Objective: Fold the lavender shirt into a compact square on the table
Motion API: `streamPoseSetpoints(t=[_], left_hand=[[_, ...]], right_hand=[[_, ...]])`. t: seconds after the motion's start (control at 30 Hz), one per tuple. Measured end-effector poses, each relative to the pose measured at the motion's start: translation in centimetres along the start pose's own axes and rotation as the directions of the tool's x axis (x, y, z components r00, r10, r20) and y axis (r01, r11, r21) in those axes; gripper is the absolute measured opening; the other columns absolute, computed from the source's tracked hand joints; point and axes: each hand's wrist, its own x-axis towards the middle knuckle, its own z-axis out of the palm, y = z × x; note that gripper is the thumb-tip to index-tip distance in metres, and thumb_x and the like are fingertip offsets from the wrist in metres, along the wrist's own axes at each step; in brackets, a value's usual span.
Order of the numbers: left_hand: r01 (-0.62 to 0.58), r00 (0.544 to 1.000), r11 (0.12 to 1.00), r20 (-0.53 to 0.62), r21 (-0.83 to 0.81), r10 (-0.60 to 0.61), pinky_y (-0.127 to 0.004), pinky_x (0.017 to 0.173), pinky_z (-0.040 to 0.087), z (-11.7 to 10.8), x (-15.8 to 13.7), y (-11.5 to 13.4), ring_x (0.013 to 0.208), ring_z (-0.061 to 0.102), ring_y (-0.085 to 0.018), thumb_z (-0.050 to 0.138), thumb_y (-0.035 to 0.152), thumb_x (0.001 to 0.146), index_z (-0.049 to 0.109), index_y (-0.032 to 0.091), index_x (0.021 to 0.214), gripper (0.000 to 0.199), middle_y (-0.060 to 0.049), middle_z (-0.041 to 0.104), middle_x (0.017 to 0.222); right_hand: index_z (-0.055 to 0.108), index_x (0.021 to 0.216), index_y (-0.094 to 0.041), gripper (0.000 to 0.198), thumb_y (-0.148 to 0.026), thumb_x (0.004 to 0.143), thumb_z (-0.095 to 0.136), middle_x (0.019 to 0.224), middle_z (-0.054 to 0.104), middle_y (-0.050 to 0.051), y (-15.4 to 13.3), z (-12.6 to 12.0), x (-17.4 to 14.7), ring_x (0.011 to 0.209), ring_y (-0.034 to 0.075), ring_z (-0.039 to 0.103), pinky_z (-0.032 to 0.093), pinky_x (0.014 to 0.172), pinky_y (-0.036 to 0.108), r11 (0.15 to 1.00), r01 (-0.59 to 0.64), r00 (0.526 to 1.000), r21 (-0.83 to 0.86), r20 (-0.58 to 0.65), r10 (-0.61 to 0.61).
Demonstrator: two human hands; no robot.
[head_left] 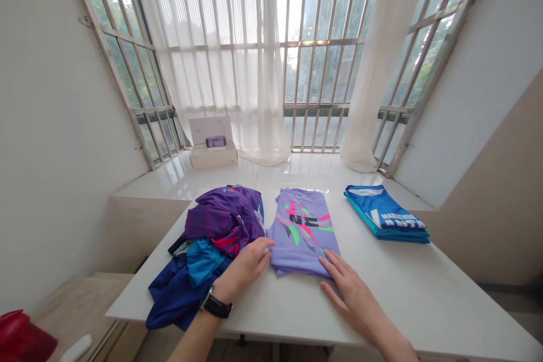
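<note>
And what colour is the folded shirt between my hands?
The shirt is lavender, printed pink, green and black; head view.

I see the left fingers (262, 245) at the near left edge of a folded purple shirt (303, 237), while the right fingers (334, 264) rest on its near right corner. Just left of the left fingers is a rumpled pile of clothes (224, 215). Well right of the right fingers, a neat stack of shirts (384, 216) lies on the white worktop (407, 288). Far beyond both, a phone (216, 141) stands on a box (214, 156).
</note>
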Motion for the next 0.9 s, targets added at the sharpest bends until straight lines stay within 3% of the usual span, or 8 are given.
streamPoseSetpoints(t=[0.1,0.27,0.43,0.5,0.63,0.8,0.9], left_hand=[[-0.024,0.999,1.000,-0.038,-0.001,0.024,-0.034,0.103,0.047,-0.8,-0.6,0.1,0.115,0.061,-0.020,0.057,0.015,0.093,0.063,0.022,0.118,0.027,-0.006,0.066,0.121],[-0.109,0.993,0.986,0.052,0.124,0.103,-0.037,0.099,0.047,1.0,-0.6,1.9,0.112,0.059,-0.024,0.078,0.021,0.080,0.066,0.025,0.115,0.037,-0.004,0.067,0.121],[-0.080,0.997,0.990,0.017,0.112,0.078,-0.032,0.093,0.049,2.2,-0.5,2.2,0.103,0.062,-0.021,0.069,0.016,0.086,0.068,0.024,0.108,0.023,-0.002,0.069,0.110],[-0.075,0.997,0.994,0.000,0.082,0.075,-0.031,0.090,0.049,2.2,-0.3,1.8,0.100,0.063,-0.020,0.065,0.017,0.089,0.069,0.023,0.104,0.017,-0.002,0.070,0.106],[-0.073,0.996,0.997,-0.059,-0.031,0.071,-0.029,0.087,0.049,2.1,0.1,0.9,0.095,0.065,-0.019,0.054,0.015,0.094,0.068,0.022,0.100,0.017,-0.003,0.070,0.100],[0.028,0.980,0.997,-0.193,-0.068,-0.041,-0.027,0.074,0.049,1.1,-0.5,0.6,0.082,0.063,-0.016,0.054,0.020,0.094,0.062,0.020,0.101,0.010,-0.004,0.066,0.096],[0.007,0.994,0.999,-0.110,0.035,-0.003,-0.027,0.073,0.046,0.4,-1.0,1.5,0.080,0.061,-0.016,0.067,0.025,0.088,0.062,0.021,0.091,0.006,-0.001,0.065,0.090]], right_hand=[[0.051,0.145,-0.023,0.055,-0.050,0.097,0.044,0.156,0.043,0.008,-0.3,-0.1,0.1,0.144,0.026,0.039,0.038,0.118,0.048,1.000,-0.010,1.000,0.013,-0.017,0.010],[0.056,0.140,-0.024,0.050,-0.046,0.096,0.048,0.153,0.047,0.010,-0.2,0.0,-0.3,0.142,0.026,0.043,0.041,0.116,0.048,0.999,-0.007,0.998,0.044,-0.055,0.009],[0.067,0.123,-0.021,0.040,-0.043,0.090,0.060,0.140,0.060,0.014,-2.0,-0.6,0.6,0.135,0.033,0.050,0.039,0.114,0.056,1.000,0.018,0.990,-0.008,-0.136,-0.019],[0.068,0.117,-0.021,0.034,-0.038,0.088,0.064,0.136,0.062,0.014,-3.8,-0.8,1.8,0.131,0.032,0.053,0.043,0.111,0.053,0.998,0.070,0.985,0.007,-0.156,-0.068],[0.069,0.114,-0.027,0.026,-0.029,0.090,0.063,0.117,0.069,0.007,-6.6,-0.7,4.7,0.108,0.025,0.064,0.053,0.094,0.040,0.978,0.186,0.981,0.099,-0.073,-0.179],[0.074,0.097,-0.027,0.022,-0.030,0.097,0.052,0.100,0.072,0.003,-6.3,-0.1,6.3,0.091,0.018,0.067,0.053,0.083,0.030,0.943,0.174,0.984,0.283,-0.085,-0.157],[0.073,0.092,-0.026,0.026,-0.033,0.099,0.048,0.095,0.072,0.003,-5.6,0.1,6.4,0.086,0.018,0.068,0.053,0.079,0.029,0.915,0.155,0.985,0.372,-0.127,-0.115]])
